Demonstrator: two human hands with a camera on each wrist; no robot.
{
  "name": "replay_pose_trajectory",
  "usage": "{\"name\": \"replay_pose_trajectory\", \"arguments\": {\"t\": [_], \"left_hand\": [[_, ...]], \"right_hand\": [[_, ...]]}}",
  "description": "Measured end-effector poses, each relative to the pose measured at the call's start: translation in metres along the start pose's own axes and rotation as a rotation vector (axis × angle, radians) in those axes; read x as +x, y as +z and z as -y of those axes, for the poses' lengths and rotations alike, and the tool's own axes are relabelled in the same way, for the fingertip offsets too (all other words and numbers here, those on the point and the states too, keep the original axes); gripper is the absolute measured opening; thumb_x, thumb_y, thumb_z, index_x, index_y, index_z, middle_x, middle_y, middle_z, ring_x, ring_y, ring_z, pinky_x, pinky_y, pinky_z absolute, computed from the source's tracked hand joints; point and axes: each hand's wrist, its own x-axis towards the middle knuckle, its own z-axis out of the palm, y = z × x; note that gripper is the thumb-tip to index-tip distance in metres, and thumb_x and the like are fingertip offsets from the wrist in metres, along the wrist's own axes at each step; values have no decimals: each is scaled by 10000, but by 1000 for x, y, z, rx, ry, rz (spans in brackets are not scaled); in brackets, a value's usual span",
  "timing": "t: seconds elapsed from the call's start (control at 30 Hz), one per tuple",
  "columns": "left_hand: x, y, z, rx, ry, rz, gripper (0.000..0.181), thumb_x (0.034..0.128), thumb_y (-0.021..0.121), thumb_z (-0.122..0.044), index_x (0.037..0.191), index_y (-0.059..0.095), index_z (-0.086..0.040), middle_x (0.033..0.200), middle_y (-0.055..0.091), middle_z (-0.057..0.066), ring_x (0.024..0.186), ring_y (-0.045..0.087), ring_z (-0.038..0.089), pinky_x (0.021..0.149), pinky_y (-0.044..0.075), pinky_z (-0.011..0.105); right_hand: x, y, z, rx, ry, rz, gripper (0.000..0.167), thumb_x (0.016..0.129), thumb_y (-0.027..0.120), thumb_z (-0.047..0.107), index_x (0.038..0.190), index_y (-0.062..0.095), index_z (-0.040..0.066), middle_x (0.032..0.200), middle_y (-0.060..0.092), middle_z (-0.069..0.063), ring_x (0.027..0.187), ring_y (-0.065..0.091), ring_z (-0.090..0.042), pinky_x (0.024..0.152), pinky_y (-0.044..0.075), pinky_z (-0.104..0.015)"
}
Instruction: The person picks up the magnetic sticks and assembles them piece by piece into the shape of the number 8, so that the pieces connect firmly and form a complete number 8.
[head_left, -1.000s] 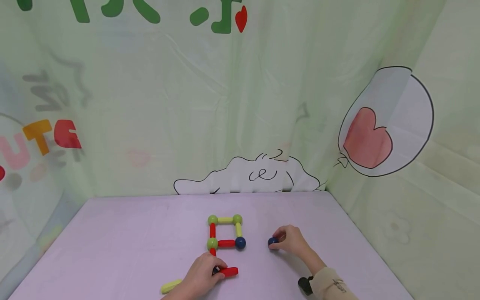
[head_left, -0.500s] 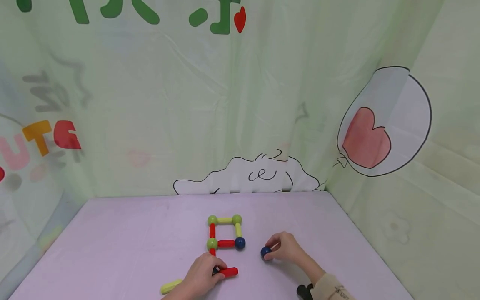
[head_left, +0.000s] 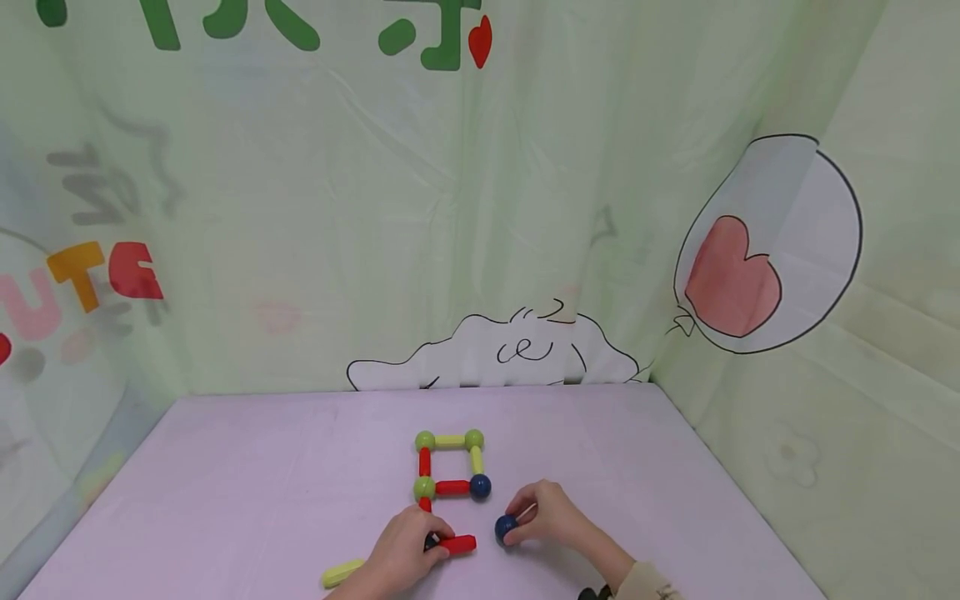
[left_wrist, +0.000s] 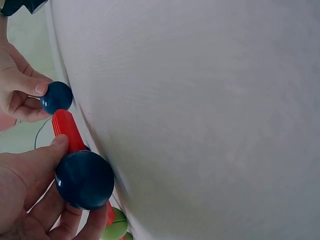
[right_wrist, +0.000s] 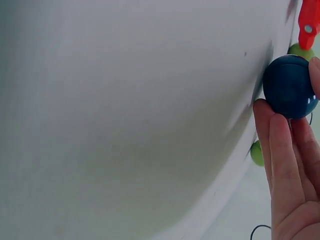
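Off the near left corner of a square frame of magnetic rods and balls (head_left: 452,487) runs another red rod, partly covered by my left hand (head_left: 408,546). That hand grips a dark blue ball (left_wrist: 85,180), its thumb on a red rod (head_left: 459,545) attached to the ball and pointing right. My right hand (head_left: 551,517) pinches a second dark blue ball (head_left: 506,529) between thumb and fingers, a small gap from the rod's free end in the head view. The square has green balls (head_left: 424,440) at three corners and a blue ball (head_left: 480,487) at the near right.
A loose yellow-green rod (head_left: 342,573) lies beside my left wrist on the pale lilac tabletop (head_left: 262,475). Behind the table hangs a printed curtain (head_left: 300,208), which also covers the sides. A dark object (head_left: 592,593) shows at my right sleeve.
My right hand has brought its blue ball left and nearer to me, towards the red rod's end. The left hand and the square frame have stayed in place.
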Motion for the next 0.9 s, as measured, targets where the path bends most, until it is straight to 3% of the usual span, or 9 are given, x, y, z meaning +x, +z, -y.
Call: {"name": "replay_pose_trajectory", "arguments": {"t": [0.5, 0.9], "left_hand": [[0, -1, -1, 1, -16, 11, 130, 755, 737, -133, 884, 727, -121, 757, 591, -108, 699, 444, 58, 660, 423, 264], [-1, -1, -2, 4, -20, 6, 133, 748, 742, -131, 880, 728, -126, 757, 590, -106, 703, 443, 65, 666, 423, 268]], "right_hand": [[-3, 20, 18, 36, 19, 52, 242, 641, 811, 59, 816, 643, 52, 754, 607, 4, 676, 592, -132, 638, 519, -271], [-3, 23, 21, 14, 27, 72, 233, 651, 806, 54, 797, 624, 50, 739, 602, 5, 667, 598, -126, 640, 520, -267]]}}
